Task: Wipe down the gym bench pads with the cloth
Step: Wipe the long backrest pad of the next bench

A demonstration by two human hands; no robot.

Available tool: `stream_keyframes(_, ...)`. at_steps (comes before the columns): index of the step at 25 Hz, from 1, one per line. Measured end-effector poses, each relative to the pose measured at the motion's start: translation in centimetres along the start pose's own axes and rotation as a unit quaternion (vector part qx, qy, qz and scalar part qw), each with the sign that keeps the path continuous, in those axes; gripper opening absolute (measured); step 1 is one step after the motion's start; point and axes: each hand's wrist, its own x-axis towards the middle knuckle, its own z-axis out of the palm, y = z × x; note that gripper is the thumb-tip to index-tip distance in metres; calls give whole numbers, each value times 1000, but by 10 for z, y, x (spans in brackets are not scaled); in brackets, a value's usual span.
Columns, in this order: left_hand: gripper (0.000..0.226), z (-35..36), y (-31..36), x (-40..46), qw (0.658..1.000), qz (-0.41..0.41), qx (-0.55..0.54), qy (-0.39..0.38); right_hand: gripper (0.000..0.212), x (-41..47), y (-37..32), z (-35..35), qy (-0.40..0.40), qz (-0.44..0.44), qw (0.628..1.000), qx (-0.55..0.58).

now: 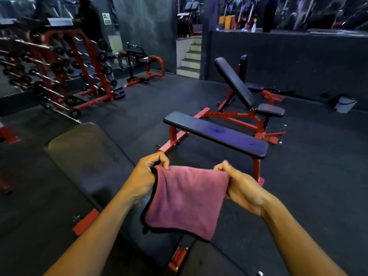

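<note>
Both hands, left hand (148, 172) and right hand (237, 184), pinched the cloth's (185, 200) top corners above the bench (89, 156); wiping seemingly not yet begun.

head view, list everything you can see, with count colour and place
cloth: one, pink with dark edging, held up between both hands over the near bench
near bench pad: one, black on a red frame, directly below the hands
flat bench: one, black pad, red frame, middle of the floor
incline bench: one, black pads, red frame, behind the flat bench
barbell rack: one, red, loaded with dark bars, far left
red machine: one, red and black, back left
stairs: one flight, pale, back centre
bucket: one, white, far right by the wall
left hand: pinches the cloth's upper left corner
right hand: pinches the cloth's upper right corner
</note>
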Motion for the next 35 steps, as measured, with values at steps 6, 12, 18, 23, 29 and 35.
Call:
stream_keyframes(6, 63, -44, -10, -30, 999, -51, 17, 4, 17, 17, 25, 22, 32, -120, 982, -145)
stream_keyframes(12, 27, -48, -15, -66, 977, -195, -62, -65, 11, 36, 33, 38, 131, -150, 976, -85)
stream_keyframes(18, 25, -9, -27, -71, 978, -198, -57, 38, 44, 27, 79, 32, -63, -26, 990, -122)
stream_keyframes(23, 23, -23, -47, -74, 945, -254, -184, 97, 37, 24, 97, 41, 41, -17, 999, 27)
stream_keyframes(29, 33, -24, -76, -87, 888, -255, -344, 168, 14, 40, 127, 81, 75, 47, 995, 34)
stream_keyframes(35, 19, -144, -166, -57, 941, -251, 46, 224, 22, 145, 113, 129, 102, 72, 992, -28)
